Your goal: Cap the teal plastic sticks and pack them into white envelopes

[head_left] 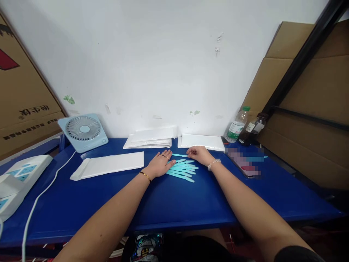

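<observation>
Several slim light-blue plastic sticks with narrow, angled ends (181, 169) lie fanned out on the blue table (185, 203). My left hand (159, 163) rests flat over their left ends, fingers stretched out, hiding that part of them. With thumb and fingers pinched, my right hand (200, 154) grips the right end of the farthest stick (179, 155), which lies a little apart from the fan. White padded mailers (149, 138) are stacked just beyond my left hand. More white mailers (201, 141) lie behind my right hand, against the wall.
Another white mailer (109, 165) lies to the left, near a light-blue fan (84, 131) and a power strip (24, 182) with a white cable. On the right are a phone (242, 163), a clear bottle (238, 125) and a dark bottle (253, 129). Cardboard (308, 98) stands at the right.
</observation>
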